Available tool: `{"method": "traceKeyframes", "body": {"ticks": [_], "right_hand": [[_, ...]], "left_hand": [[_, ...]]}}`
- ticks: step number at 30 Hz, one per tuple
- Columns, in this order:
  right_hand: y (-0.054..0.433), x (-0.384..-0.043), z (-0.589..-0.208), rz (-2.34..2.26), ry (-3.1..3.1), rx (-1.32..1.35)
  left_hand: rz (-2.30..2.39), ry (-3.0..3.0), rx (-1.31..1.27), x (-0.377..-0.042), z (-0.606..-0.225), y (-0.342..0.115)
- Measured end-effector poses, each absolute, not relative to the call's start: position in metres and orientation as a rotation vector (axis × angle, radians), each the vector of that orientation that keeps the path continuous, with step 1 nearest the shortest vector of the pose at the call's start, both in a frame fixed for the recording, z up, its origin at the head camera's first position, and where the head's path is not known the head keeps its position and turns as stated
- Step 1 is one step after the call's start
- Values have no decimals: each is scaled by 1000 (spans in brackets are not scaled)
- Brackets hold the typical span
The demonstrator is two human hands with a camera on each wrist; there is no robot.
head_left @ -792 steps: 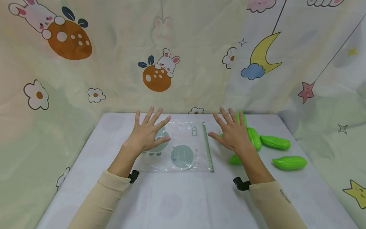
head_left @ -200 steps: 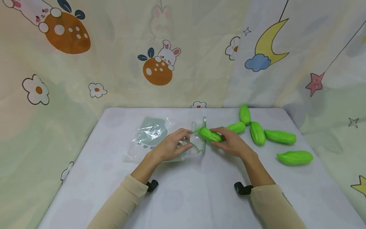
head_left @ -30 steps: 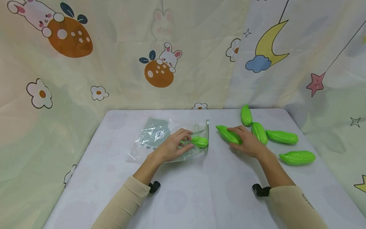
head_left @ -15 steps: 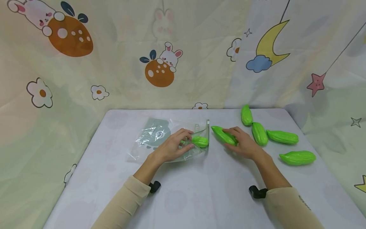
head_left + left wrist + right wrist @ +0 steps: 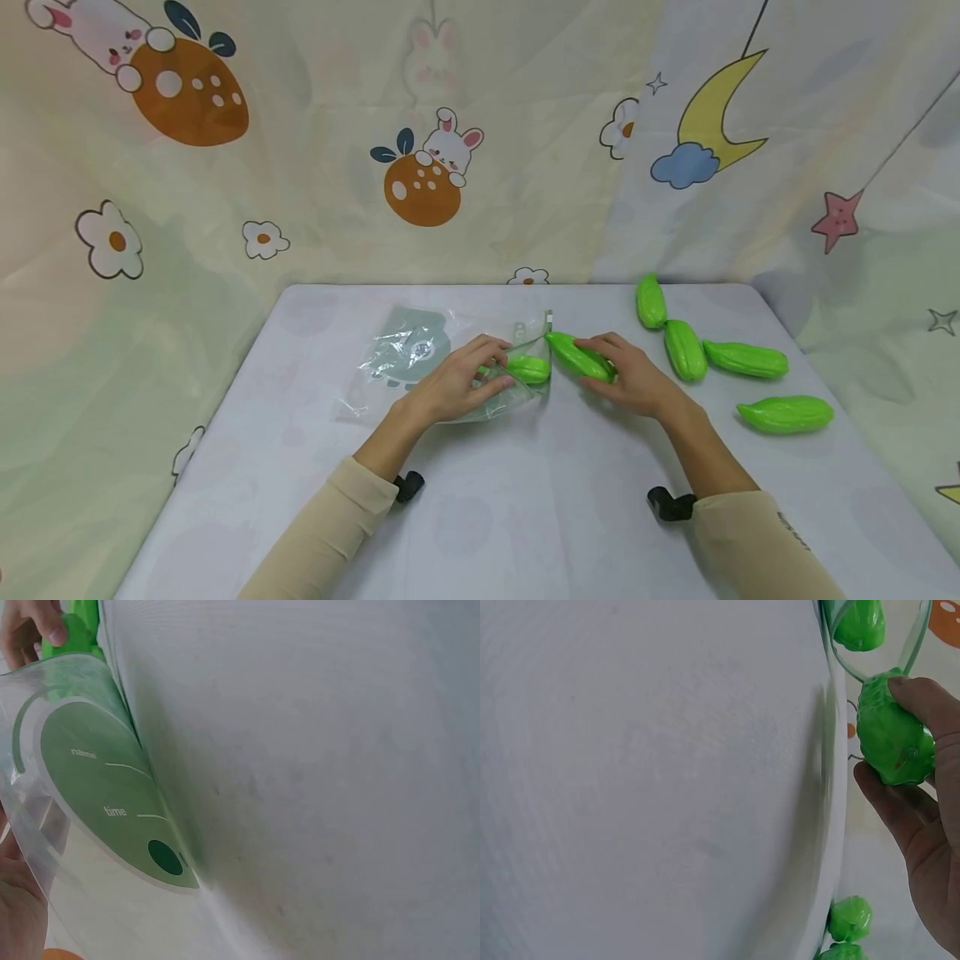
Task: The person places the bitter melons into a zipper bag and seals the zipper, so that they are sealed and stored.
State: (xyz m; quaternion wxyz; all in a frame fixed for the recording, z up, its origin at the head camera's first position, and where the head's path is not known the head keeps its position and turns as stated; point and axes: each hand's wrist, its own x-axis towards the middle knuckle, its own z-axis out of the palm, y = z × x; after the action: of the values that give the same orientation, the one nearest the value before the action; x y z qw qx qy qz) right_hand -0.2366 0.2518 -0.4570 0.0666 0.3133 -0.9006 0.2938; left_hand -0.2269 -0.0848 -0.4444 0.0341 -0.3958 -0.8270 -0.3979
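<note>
A clear zip bag (image 5: 408, 342) with green animal prints lies on the table, its mouth facing right. My left hand (image 5: 457, 383) holds the mouth edges apart with curled fingers and thumb. One bright green bitter melon (image 5: 528, 369) lies just inside the mouth. My right hand (image 5: 633, 375) grips another bitter melon (image 5: 577, 357), its pointed tip at the bag's green edge. In the right wrist view, thumb and fingers pinch this ridged melon (image 5: 892, 735) beside the bag's opening. The left wrist view shows the bag's printed label (image 5: 97, 795) up close.
Several more bitter melons lie at the right: one at the back edge (image 5: 651, 302), one just below it (image 5: 685, 350), and others farther right (image 5: 746, 359). The white table (image 5: 480, 517) meets a patterned cloth backdrop (image 5: 322, 167).
Since the earliest frame, the flat bag has been opened and one melon put inside. Over the last second, my right hand has brought another melon leftward to the mouth; my left hand stays put.
</note>
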Motion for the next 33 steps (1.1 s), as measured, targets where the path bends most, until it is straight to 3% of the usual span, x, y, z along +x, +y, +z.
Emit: {"method": "traceKeyframes", "body": {"ticks": [33], "right_hand": [[236, -231, -459, 961, -2798, 995]], "left_hand": [[-1156, -2546, -1240, -228, -440, -77]]}}
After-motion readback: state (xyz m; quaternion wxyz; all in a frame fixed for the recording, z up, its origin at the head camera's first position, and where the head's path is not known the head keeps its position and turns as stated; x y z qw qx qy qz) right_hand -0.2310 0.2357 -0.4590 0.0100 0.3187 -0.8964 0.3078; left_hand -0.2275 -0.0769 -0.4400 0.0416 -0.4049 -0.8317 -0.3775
